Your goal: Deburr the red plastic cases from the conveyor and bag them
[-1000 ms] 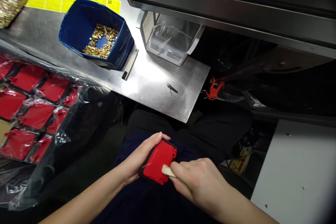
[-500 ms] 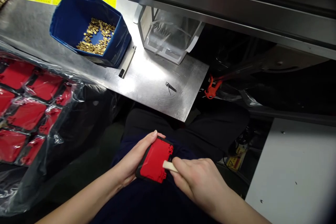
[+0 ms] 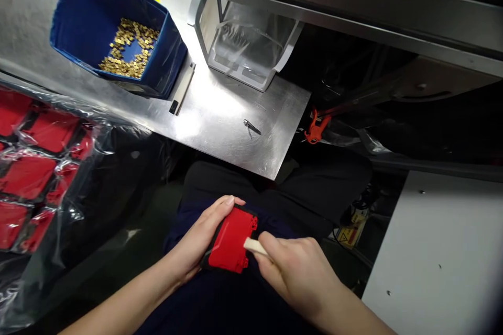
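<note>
Over my lap, my left hand (image 3: 206,235) is closed around a flat red plastic part with black edges (image 3: 231,239), gripping it from its left side. My right hand (image 3: 296,267) is closed on a pale, flat-ended stick (image 3: 254,246). The stick's tip touches or lies just over the part's right edge, between two small hinge-like bits; I cannot tell which. Most of the stick is hidden in my fist. Beyond my knees, a small nail clipper (image 3: 251,126) lies on the metal table (image 3: 220,133).
A blue bin (image 3: 157,76) holds small brass pieces. Beside it lies a white marker-like stick (image 3: 183,89). A clear-grey tray (image 3: 251,47) stands under a metal ledge (image 3: 334,15). Plastic-wrapped red parts (image 3: 29,172) are at left, orange-handled tool (image 3: 316,128) and white panel (image 3: 440,256) at right.
The view has shifted slightly, so the table and bin appear further left and up. Both hands keep their hold, and the stick stays at the part's right edge.
</note>
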`<act>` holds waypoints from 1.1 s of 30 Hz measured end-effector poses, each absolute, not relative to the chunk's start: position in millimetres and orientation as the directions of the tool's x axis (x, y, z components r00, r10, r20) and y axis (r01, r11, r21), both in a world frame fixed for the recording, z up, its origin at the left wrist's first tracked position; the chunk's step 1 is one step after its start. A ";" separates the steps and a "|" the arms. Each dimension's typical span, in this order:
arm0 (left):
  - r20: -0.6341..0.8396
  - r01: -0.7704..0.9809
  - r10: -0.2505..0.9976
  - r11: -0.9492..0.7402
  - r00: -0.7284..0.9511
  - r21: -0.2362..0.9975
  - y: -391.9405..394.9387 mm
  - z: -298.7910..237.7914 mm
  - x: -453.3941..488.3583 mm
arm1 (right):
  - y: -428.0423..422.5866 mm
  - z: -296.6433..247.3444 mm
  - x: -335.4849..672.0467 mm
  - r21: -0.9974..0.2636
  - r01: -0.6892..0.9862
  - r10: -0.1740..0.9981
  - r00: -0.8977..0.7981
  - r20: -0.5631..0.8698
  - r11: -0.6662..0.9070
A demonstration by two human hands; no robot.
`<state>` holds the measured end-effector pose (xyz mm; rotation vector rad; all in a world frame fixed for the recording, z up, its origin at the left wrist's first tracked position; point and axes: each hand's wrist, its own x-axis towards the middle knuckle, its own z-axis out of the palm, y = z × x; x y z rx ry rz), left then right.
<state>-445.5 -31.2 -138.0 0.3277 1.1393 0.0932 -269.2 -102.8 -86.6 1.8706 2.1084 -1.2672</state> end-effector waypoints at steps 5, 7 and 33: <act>-0.879 0.095 0.216 0.955 0.425 0.280 -31.2 -137.0 -445.3 | -100.5 -85.7 -266.7 -0.525 0.849 0.793 -0.279 -0.542 -0.060; -0.875 0.089 0.234 0.951 0.423 0.298 -31.4 -136.8 -445.6 | -99.6 -85.0 -266.6 -0.505 0.860 0.792 -0.255 -0.555 -0.077; -0.903 0.035 0.059 0.996 0.426 0.081 -28.5 -140.0 -442.2 | -102.5 -90.4 -261.0 -0.527 0.822 0.772 -0.187 -0.607 -0.215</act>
